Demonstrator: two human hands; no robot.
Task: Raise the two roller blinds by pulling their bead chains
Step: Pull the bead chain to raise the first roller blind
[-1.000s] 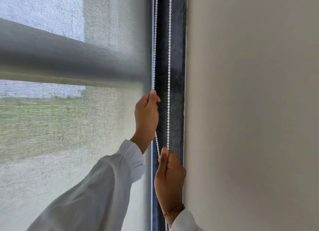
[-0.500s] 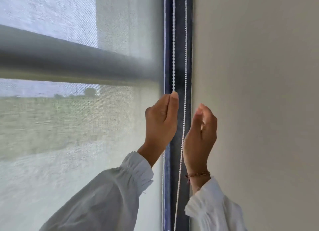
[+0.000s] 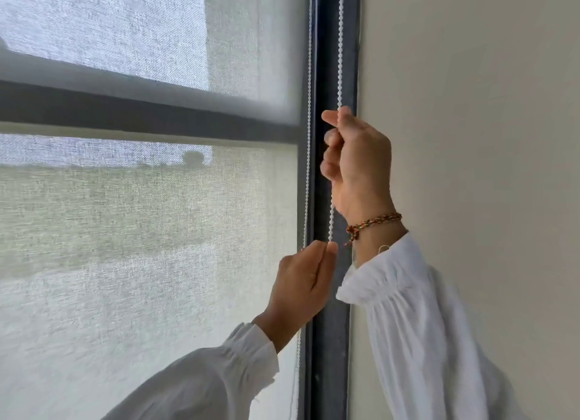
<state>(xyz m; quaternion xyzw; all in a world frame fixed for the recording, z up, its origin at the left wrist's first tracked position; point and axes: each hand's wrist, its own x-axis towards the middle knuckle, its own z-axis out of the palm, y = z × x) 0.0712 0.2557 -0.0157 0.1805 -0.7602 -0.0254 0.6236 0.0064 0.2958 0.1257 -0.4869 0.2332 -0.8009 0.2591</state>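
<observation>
Head view, first voice: How far along is the raising of the blinds?

Second voice: Not far, by my reading. Sheer, pale roller blind fabric [image 3: 141, 231] covers every part of the window in view, and no bottom edge of it shows. A dark horizontal bar [image 3: 125, 108] crosses behind the weave. I cannot tell whether it is the window's own crossbar or the bottom rail of a second blind. Most of the pulling looks left to do, on this blind and on the other.

First voice: Where is the chain?

Second voice: The white bead chain [image 3: 332, 212] hangs at the right edge of the window, against the dark upright window frame [image 3: 326, 357] and just beside a plain beige wall [image 3: 470, 105]. Two strands run down side by side. The right one is drawn straight between the hands. The left strand [image 3: 309, 74] hangs free, passing close by the lower hand. Whether they form one loop or belong to two chains, I cannot tell.

First voice: And the hands?

Second voice: Both grasp the right strand. The right hand [image 3: 357, 159], the upper one, wears a braided bracelet [image 3: 373, 222] and has its fingers curled round the chain. The left hand [image 3: 301, 281], below it, pinches the chain between thumb and fingertip. Both arms are in white gathered sleeves [image 3: 423, 325].

First voice: How does the chain look?

Second voice: Small round beads, evenly spaced, with no kink or tangle showing.
</observation>
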